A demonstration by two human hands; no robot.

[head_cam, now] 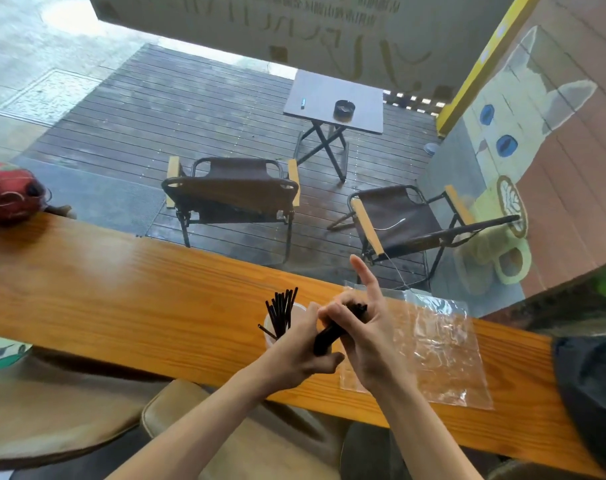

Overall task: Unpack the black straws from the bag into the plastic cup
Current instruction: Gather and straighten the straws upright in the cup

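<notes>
A clear plastic cup (270,336) stands on the wooden counter (121,289) with several black straws (283,308) upright in it. Just right of the cup, both hands hold a bundle of black straws (329,336). My left hand (303,351) grips the bundle's lower end. My right hand (367,327) wraps around its upper part, with the index finger pointing up. The clear plastic bag (440,344) lies flat on the counter to the right of my hands.
A red helmet-like object (9,192) sits at the counter's far left and a dark bag (592,386) at the right end. Beyond the window are two folding chairs (230,192) and a small table (332,100). A tan stool (246,441) is below.
</notes>
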